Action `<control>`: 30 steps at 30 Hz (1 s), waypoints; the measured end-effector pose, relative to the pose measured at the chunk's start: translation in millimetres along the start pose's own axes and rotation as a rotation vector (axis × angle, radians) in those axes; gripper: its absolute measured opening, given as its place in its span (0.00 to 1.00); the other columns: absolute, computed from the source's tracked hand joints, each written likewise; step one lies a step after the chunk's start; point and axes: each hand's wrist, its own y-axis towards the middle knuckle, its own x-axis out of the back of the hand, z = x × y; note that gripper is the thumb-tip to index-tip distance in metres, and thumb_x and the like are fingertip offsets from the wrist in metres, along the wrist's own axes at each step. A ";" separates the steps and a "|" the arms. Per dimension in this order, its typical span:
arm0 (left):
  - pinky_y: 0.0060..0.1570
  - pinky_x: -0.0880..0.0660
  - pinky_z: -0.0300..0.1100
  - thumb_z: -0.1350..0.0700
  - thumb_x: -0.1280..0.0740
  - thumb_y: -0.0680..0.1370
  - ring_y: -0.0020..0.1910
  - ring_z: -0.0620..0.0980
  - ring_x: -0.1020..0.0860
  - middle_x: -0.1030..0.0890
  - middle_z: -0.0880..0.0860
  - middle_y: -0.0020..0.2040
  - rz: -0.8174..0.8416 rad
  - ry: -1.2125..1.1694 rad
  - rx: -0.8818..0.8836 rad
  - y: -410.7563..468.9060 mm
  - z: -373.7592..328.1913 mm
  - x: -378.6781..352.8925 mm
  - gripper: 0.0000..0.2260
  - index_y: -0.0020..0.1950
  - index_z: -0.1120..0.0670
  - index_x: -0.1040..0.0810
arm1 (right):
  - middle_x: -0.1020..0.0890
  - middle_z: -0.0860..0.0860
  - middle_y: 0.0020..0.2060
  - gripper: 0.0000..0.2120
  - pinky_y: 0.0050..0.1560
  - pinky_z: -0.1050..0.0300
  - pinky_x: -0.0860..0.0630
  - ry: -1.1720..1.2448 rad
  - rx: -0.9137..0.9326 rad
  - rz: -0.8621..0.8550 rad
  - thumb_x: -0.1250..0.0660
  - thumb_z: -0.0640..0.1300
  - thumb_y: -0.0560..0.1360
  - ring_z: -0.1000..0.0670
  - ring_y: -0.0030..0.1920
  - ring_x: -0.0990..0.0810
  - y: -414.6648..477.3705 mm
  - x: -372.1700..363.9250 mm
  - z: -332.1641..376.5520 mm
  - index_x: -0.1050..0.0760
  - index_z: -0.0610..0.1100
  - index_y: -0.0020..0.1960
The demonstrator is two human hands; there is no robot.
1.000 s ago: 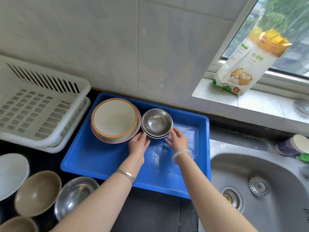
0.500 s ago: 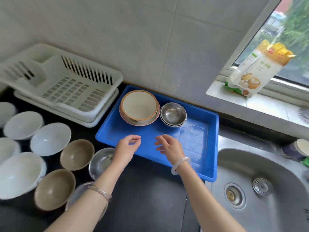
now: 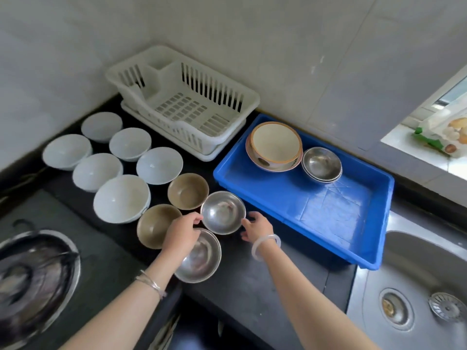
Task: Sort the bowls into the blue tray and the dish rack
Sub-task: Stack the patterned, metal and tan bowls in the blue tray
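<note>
The round shiny steel bowl (image 3: 223, 212) sits on the dark counter (image 3: 252, 286), between the left hand (image 3: 182, 232) and the right hand (image 3: 257, 227). Both hands are spread with fingers at opposite rims, probably so it lifts level; whether they press already, I cannot tell. Under the left hand lies a second steel bowl (image 3: 202, 258). Just right of the grip waits the blue plastic tray (image 3: 328, 210), holding similar steel bowls (image 3: 321, 164), so I judge this one goes there.

Home kitchen: black countertop (image 3: 252, 281) against tiled wall (image 3: 278, 46), stainless sink (image 3: 414, 269) with drain strainer (image 3: 446, 306) at right, gas stove burner (image 3: 32, 281) at left, white dish rack (image 3: 187, 102), bowls laid out.
</note>
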 end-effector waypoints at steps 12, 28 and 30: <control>0.45 0.22 0.51 0.64 0.39 0.74 0.45 0.53 0.22 0.19 0.51 0.45 0.031 0.188 -0.069 9.5 2.1 1.7 0.08 0.47 0.54 0.24 | 0.17 0.49 0.37 0.10 0.30 0.69 0.23 0.093 0.039 -0.111 0.37 0.37 0.76 0.55 0.35 0.17 -20.6 16.0 -1.2 0.22 0.47 0.39; 0.41 0.20 0.42 0.65 0.34 0.75 0.49 0.52 0.20 0.18 0.56 0.48 0.196 -0.454 0.202 24.2 -14.8 -12.1 0.07 0.49 0.55 0.21 | 0.16 0.52 0.36 0.05 0.34 0.67 0.21 -0.008 0.139 -0.160 0.34 0.39 0.73 0.56 0.30 0.17 -48.4 43.5 -16.9 0.19 0.44 0.46; 0.38 0.22 0.38 0.65 0.34 0.75 0.49 0.52 0.20 0.19 0.56 0.49 0.214 -0.560 0.239 24.3 -15.3 -13.7 0.07 0.51 0.57 0.21 | 0.16 0.52 0.36 0.05 0.34 0.68 0.21 -0.022 0.134 -0.159 0.34 0.39 0.73 0.56 0.31 0.17 -47.6 41.3 -19.4 0.19 0.45 0.45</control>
